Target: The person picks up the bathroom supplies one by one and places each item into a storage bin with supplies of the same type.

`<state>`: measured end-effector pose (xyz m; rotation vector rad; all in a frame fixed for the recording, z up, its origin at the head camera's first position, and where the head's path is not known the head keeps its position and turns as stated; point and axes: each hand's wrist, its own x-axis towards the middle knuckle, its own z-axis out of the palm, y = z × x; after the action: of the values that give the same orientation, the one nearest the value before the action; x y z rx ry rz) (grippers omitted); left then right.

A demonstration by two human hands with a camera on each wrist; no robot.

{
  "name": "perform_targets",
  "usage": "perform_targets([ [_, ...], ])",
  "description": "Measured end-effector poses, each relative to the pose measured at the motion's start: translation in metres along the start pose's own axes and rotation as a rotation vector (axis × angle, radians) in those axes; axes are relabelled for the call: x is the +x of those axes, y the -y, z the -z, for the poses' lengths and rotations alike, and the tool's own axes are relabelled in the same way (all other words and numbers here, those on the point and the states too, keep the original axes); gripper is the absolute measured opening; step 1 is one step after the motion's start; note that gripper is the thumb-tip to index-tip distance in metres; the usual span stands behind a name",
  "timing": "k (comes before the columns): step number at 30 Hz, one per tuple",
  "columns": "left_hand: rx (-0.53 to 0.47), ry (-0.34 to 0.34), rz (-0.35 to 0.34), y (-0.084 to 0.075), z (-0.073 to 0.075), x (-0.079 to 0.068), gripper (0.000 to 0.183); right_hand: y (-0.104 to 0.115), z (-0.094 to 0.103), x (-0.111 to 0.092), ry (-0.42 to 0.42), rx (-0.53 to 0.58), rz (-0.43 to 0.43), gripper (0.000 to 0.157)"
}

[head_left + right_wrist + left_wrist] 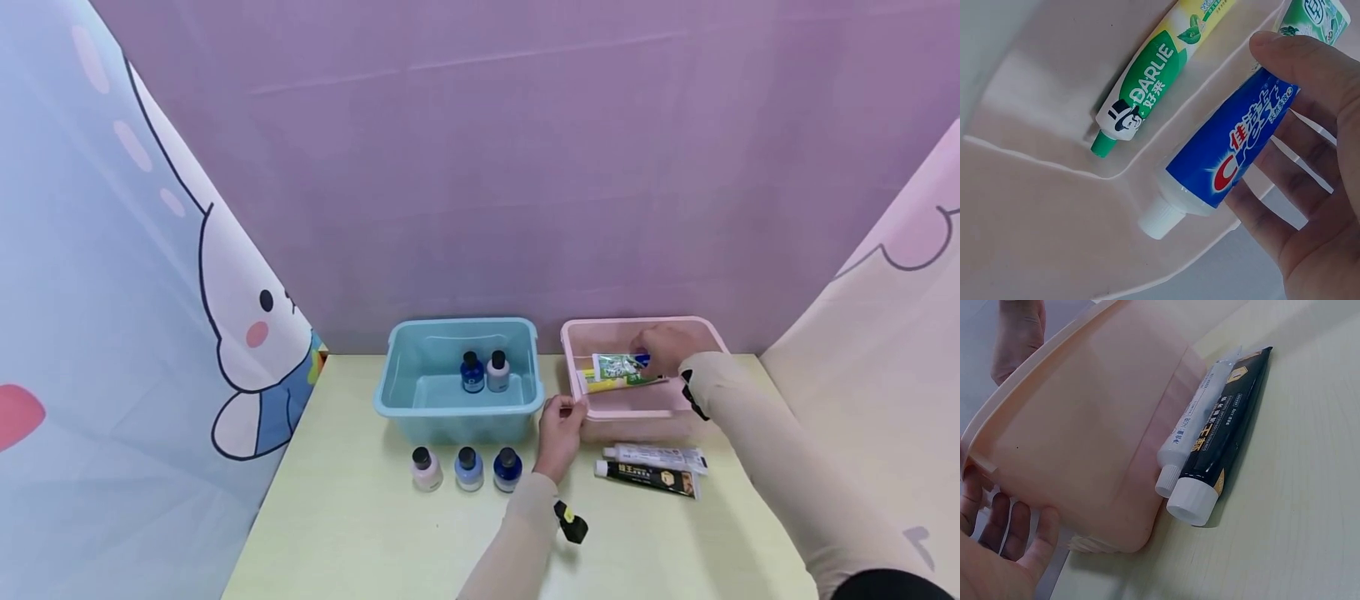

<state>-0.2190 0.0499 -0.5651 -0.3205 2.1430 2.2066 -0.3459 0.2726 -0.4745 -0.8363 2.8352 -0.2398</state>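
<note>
In the pink basket [637, 429], my right hand [666, 350] pinches a blue, white and green Crest toothpaste tube [1229, 147] between thumb and fingers, its white cap angled down toward the basket floor. Beside it inside the basket lies a yellow and green Darlie toothpaste tube [1154, 78]. My left hand [559, 437] grips the basket's front left corner at the rim; its fingers [1038, 544] bend against the outer wall. On the table in front of the basket lie a white toothpaste tube [656, 456] and a black toothpaste tube [648, 477] with a white cap, side by side.
A light blue basket [459, 412] stands left of the pink one, holding a dark blue bottle [472, 377] and a pale bottle [498, 375]. Before it stand a pink bottle [427, 473], a light blue bottle [468, 473] and another dark blue bottle [507, 472]. A purple cloth [525, 167] hangs behind.
</note>
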Motion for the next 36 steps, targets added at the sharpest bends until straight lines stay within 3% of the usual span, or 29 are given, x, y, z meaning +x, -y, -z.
perform_targets([
  [9,-0.006,0.002,0.012,0.001,0.0,-0.001,0.02,-0.002,0.0,0.001,0.047,0.061,-0.025,0.021],
  [17,0.0,0.0,0.002,0.002,0.0,-0.001,0.022,-0.006,-0.002,0.0,0.049,0.109,-0.052,0.029],
  [25,0.003,-0.003,-0.004,0.003,0.001,0.0,0.021,-0.009,-0.007,0.005,0.029,0.096,-0.033,0.026],
  [28,0.003,-0.005,-0.007,0.003,0.002,0.0,0.022,-0.009,-0.009,0.007,0.031,0.1,-0.013,0.016],
  [36,0.022,-0.008,0.003,0.003,0.0,-0.002,0.02,-0.015,-0.019,0.014,0.029,0.069,-0.022,0.021],
])
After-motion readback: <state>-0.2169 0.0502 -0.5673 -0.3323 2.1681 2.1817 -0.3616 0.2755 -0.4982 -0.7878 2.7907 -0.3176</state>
